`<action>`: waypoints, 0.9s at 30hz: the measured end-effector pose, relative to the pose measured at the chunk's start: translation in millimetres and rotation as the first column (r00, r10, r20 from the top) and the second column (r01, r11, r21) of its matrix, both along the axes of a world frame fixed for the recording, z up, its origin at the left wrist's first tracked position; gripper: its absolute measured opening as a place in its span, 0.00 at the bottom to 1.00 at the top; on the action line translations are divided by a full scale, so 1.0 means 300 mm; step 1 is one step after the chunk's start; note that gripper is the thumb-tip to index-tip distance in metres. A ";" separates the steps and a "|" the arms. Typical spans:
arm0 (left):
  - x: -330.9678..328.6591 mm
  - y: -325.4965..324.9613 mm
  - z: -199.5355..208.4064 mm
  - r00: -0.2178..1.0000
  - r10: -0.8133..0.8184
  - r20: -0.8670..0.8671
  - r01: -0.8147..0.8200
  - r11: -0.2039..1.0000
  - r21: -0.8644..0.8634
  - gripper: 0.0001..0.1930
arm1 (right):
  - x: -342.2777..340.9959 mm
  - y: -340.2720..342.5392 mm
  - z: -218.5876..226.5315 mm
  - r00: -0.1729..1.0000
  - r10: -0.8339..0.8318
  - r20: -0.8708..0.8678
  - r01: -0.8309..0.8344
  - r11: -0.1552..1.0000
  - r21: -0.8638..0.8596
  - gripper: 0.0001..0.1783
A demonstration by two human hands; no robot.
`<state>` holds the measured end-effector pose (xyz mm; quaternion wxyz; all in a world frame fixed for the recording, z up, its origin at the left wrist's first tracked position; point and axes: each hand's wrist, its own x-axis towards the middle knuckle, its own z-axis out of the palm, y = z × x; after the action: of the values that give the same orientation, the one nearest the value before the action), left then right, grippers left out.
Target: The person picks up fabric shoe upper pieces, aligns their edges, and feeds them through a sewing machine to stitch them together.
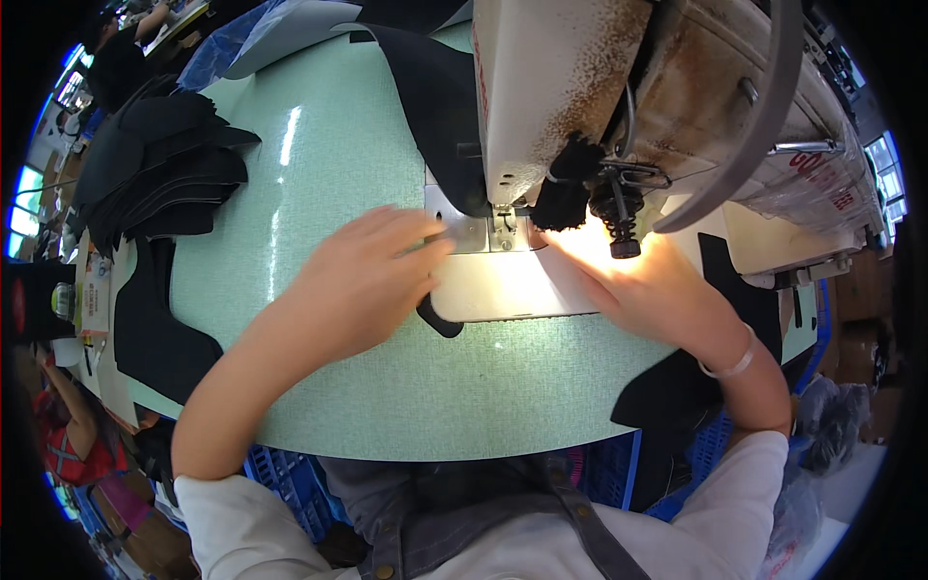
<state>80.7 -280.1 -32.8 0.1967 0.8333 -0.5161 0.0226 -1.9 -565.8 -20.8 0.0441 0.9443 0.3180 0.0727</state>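
Note:
A sewing machine (565,87) with a rust-speckled cream head stands over the green table. Its presser foot (504,228) and metal needle plate (522,290) are lit by a bright lamp. A long black fabric piece (425,97) curves from the back to the left side of the foot. My left hand (358,275), slightly blurred, hovers by the plate's left edge, fingers apart and nothing seen in them. My right hand (652,290) reaches to the foot's right side. Glare and the machine parts hide what its fingertips touch.
A stack of black cut pieces (159,159) lies at the table's left, with another black piece (159,329) nearer. More black fabric (667,391) lies under my right forearm. A spring tension knob (623,227) hangs close above my right hand. Blue crates (609,469) sit below the front edge.

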 end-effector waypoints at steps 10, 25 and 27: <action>-0.293 0.862 0.144 0.620 0.784 -0.019 -0.737 0.591 0.327 0.51 | -0.484 -0.212 0.145 0.576 -0.619 -0.534 0.701 0.710 -0.067 0.62; -0.258 0.935 0.053 0.663 0.732 0.155 -0.749 0.646 0.150 0.37 | -0.479 -0.321 -0.029 0.850 -0.451 -0.272 0.494 0.861 0.118 0.35; -0.253 0.961 0.011 0.695 0.673 0.254 -0.714 0.689 0.125 0.32 | -0.405 -0.244 -0.027 0.906 -0.365 -0.216 0.407 0.891 0.203 0.33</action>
<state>4.9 8.2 -29.6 0.0330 0.9766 -0.1768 0.1182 -123.3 -638.9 -28.8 -0.0859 0.9895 0.1148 0.0190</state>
